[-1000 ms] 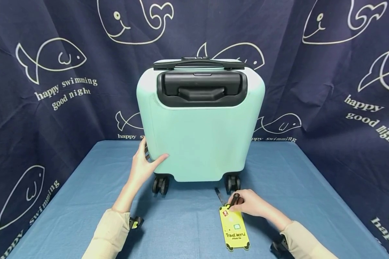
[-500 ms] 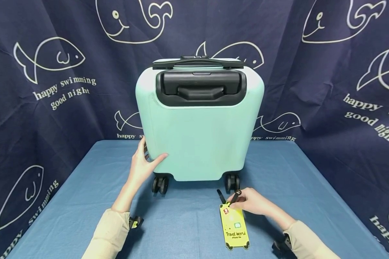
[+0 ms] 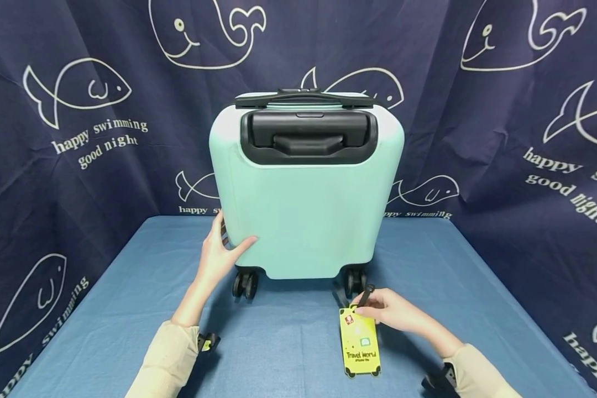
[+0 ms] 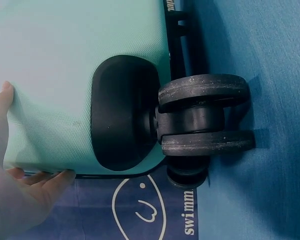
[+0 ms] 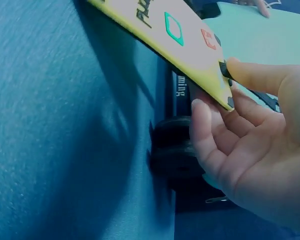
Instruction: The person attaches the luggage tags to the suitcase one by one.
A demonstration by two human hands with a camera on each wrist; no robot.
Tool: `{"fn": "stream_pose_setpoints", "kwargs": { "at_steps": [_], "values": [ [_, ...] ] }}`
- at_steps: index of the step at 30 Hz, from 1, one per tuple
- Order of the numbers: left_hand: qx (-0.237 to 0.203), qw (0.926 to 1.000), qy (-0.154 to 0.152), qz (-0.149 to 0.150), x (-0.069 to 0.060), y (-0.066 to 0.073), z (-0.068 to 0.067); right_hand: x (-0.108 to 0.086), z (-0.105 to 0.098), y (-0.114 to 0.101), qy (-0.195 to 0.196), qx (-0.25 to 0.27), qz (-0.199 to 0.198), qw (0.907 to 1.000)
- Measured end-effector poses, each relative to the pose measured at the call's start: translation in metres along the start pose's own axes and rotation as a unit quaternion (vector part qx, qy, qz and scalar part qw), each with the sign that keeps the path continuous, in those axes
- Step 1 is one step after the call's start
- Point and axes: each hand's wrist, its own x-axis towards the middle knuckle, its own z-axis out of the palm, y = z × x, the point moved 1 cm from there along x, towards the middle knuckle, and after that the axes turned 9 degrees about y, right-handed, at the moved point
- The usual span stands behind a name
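Observation:
A mint-green suitcase (image 3: 303, 215) stands upright on its black wheels in the head view. My left hand (image 3: 218, 255) holds its lower left edge, thumb on the front face and fingers around the side; the left wrist view shows the same grip beside a black double wheel (image 4: 205, 115). Near the lower right wheel, my right hand (image 3: 385, 308) pinches the top end of a yellow luggage tag (image 3: 360, 342) printed "Travel World". The tag's black strap (image 3: 365, 296) sticks up by the fingers. In the right wrist view the tag (image 5: 190, 45) slants above the cloth, between thumb and fingers.
Blue cloth (image 3: 278, 342) covers the table. A navy curtain (image 3: 104, 193) with white fish and whale drawings hangs behind and at both sides. A black carry handle (image 3: 305, 98) and a recessed black pull handle (image 3: 308, 132) sit at the suitcase's top.
My right hand has raised the luggage tag slightly, and the tag hangs a little straighter. The left hand keeps its place on the suitcase.

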Motion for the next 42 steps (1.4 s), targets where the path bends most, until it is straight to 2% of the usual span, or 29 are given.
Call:
{"fn": "stream_pose_setpoints", "kwargs": {
  "at_steps": [8,14,17,26,33,35,42],
  "values": [
    [0.01,0.9999,0.002,-0.002,-0.001,-0.002,0.0,-0.007,-0.006,-0.011,0.031,-0.045,-0.009,0.9984],
    [0.014,0.9999,0.0,-0.004,0.0,-0.002,0.001,-0.016,-0.012,-0.022,0.068,-0.064,-0.065,0.9935],
    [0.014,0.9999,-0.001,-0.005,0.001,-0.002,0.001,-0.019,-0.015,-0.027,0.087,-0.08,-0.088,0.989],
    [0.014,0.9998,-0.004,-0.01,-0.001,-0.003,0.001,-0.027,-0.026,-0.053,0.162,-0.112,-0.115,0.9736],
    [0.01,0.9998,-0.003,-0.014,-0.001,-0.004,0.001,-0.03,-0.034,-0.066,0.241,-0.121,-0.167,0.9486],
    [0.01,0.9998,-0.002,-0.017,-0.001,-0.004,0.0,-0.03,-0.037,-0.07,0.255,-0.114,-0.177,0.9439],
    [0.011,0.9998,-0.001,-0.016,-0.001,-0.004,0.0,-0.03,-0.044,-0.086,0.266,-0.092,-0.191,0.9404]
  ]
}}
